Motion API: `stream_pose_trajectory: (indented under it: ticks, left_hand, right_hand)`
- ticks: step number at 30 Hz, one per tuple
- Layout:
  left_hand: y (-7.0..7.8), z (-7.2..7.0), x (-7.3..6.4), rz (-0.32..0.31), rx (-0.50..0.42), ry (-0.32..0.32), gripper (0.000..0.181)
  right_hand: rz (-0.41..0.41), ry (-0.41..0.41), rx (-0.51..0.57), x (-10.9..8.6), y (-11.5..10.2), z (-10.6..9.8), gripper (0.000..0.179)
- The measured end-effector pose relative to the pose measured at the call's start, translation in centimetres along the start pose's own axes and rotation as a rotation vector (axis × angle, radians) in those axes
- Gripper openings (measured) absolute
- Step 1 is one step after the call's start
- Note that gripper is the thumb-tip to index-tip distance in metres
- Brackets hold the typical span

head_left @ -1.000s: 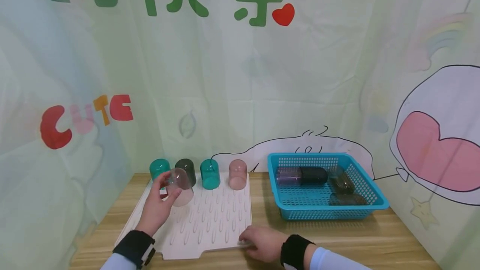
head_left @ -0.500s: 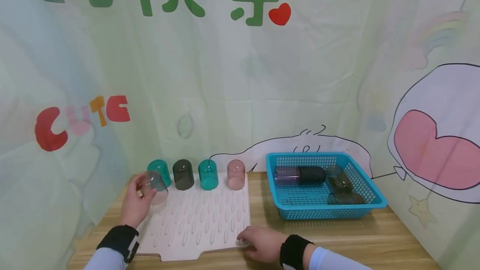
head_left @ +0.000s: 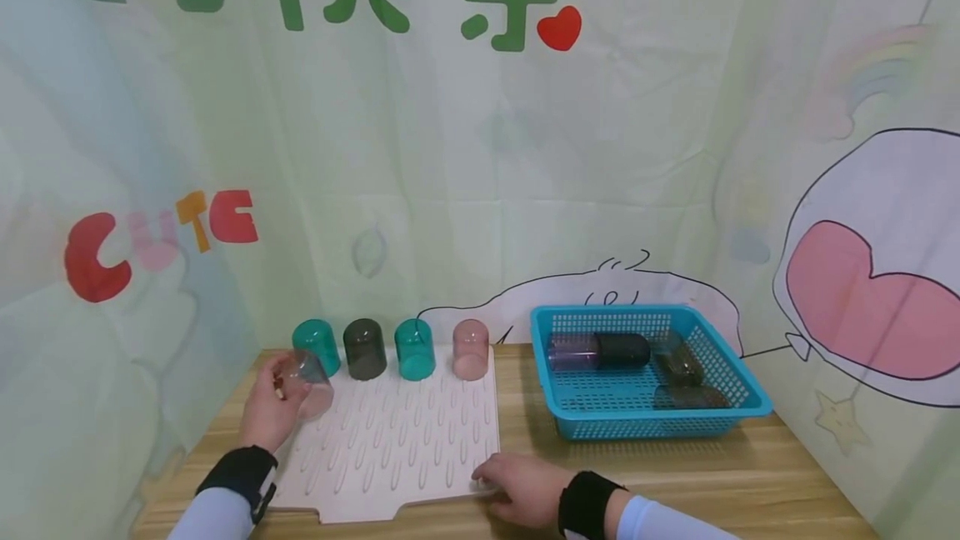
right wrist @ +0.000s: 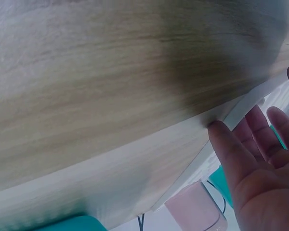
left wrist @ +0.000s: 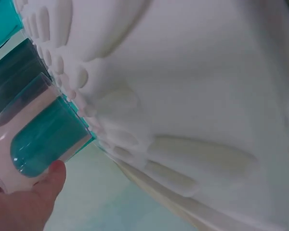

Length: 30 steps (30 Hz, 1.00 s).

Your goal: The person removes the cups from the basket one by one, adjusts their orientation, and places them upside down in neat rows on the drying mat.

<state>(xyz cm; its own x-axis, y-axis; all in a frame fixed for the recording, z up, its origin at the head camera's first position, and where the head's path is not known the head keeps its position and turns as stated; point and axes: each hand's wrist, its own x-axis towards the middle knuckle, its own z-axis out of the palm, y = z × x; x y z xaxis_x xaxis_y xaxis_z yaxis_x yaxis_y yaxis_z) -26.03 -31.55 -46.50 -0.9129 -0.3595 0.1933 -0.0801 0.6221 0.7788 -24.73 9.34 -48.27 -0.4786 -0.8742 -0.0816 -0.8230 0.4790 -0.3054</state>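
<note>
My left hand point(head_left: 272, 403) grips a clear, faintly tinted cup point(head_left: 315, 397), upside down and slightly tilted, at the left side of a white drying board with raised ridges point(head_left: 390, 448). Directly behind it stands an upturned teal cup point(head_left: 318, 342), which shows through the clear one in the left wrist view, where the thumb point(left wrist: 52, 180) presses the cup's side. At the board's near right corner, my right hand point(head_left: 528, 486) holds the edge between thumb and fingers; the right wrist view shows the thumb point(right wrist: 226, 144) against that edge.
Along the board's back edge stand a dark grey cup point(head_left: 365, 350), another teal cup point(head_left: 416, 350) and a pink cup point(head_left: 471, 350), all upturned. A blue basket point(head_left: 660, 427) with several dark and purple cups lying in it sits right of the board. A printed curtain point(head_left: 450, 232) hangs behind the table.
My left hand has carried the clear cup leftward from in front of the grey cup, then slightly lower, to in front of the left teal cup. The right hand has stayed at the corner.
</note>
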Motion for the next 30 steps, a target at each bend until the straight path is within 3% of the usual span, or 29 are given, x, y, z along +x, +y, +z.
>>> stream_pose_trajectory:
  ticks: [15,30]
  left_hand:
    - [-0.6,1.1,0.3,0.032,0.037,-0.038,0.065]
    - [-0.9,1.0,0.6,0.035,0.040,-0.068,0.069]
  right_hand:
    - [-0.014,0.010,-0.027,0.0,0.1,0.3,0.037]
    - [-0.003,0.001,-0.014,0.0,-0.1,0.1,0.036]
